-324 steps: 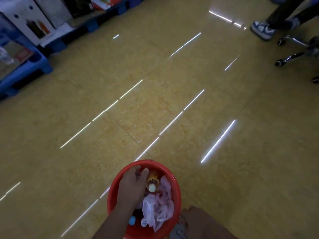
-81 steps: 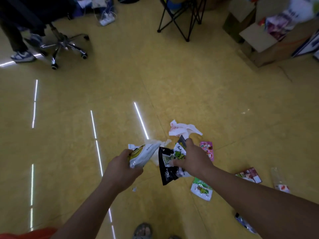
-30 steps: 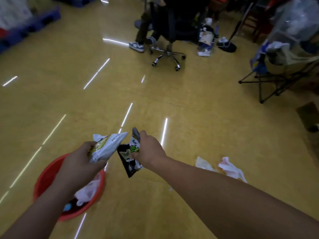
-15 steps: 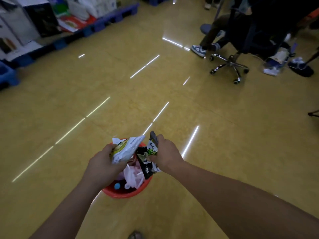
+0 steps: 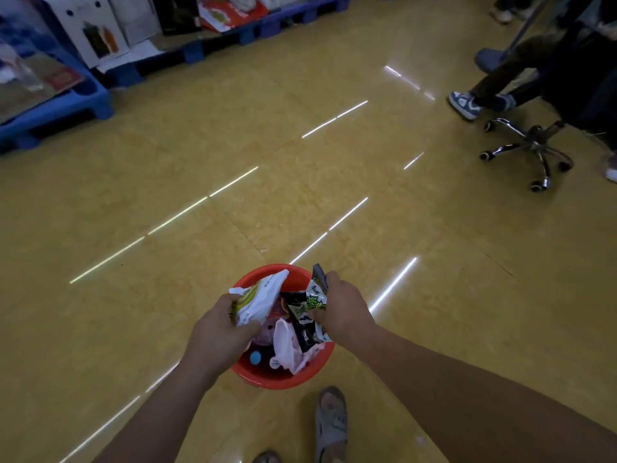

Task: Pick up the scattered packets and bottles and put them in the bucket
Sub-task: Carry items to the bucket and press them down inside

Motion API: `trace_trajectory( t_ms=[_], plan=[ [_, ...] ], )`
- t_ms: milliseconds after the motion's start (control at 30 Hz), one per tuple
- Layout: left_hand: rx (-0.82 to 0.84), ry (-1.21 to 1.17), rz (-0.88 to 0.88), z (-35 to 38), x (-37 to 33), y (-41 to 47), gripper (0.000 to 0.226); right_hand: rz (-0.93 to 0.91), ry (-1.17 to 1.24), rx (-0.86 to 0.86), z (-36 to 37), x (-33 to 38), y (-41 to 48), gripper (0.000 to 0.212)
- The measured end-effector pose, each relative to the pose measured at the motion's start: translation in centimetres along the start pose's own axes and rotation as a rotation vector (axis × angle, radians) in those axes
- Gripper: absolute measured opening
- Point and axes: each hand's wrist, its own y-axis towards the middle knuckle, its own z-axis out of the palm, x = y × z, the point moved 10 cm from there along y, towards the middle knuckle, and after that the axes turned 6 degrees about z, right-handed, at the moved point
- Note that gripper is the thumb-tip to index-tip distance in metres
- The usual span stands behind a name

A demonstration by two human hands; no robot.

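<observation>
A red bucket stands on the yellow floor just in front of my feet. My left hand grips a white and yellow packet over the bucket's left half. My right hand pinches black and green packets over its right half. Inside the bucket lie a pink and white plastic bag and a bottle with a blue cap.
Blue pallets with boxes line the far left and back. A seated person's legs and shoes and a wheeled chair base are at the far right. My sandalled foot stands right behind the bucket.
Both hands have carried their packets from the scattered pile over to the bucket. In the last half second the bucket came closer and the hands sank lower over it.
</observation>
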Motion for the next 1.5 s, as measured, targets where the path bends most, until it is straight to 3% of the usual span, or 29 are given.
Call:
trace_trajectory(
  t_ms=[533,733,1067,1233,1500],
  plan=[
    [-0.044,-0.093,-0.168,8.2,7.9,11.5,0.058,0.048,-0.088,0.12,10.8,-6.7,12.5,0.047],
    [-0.012,-0.013,-0.167,11.3,11.2,15.9,0.055,0.05,-0.085,0.166,15.3,-8.9,15.5,0.043],
    [0.123,0.328,-0.046,17.5,14.6,22.1,0.079,0.225,-0.09,0.269,21.9,-12.8,19.2,0.042],
    [0.21,0.476,-0.098,20.8,17.5,23.9,0.072,0.249,-0.13,0.339,24.7,-13.1,20.5,0.052],
    [0.345,0.567,-0.145,22.9,19.7,24.4,0.069,0.213,-0.252,0.45,26.2,-12.8,21.3,0.044]
  ],
)
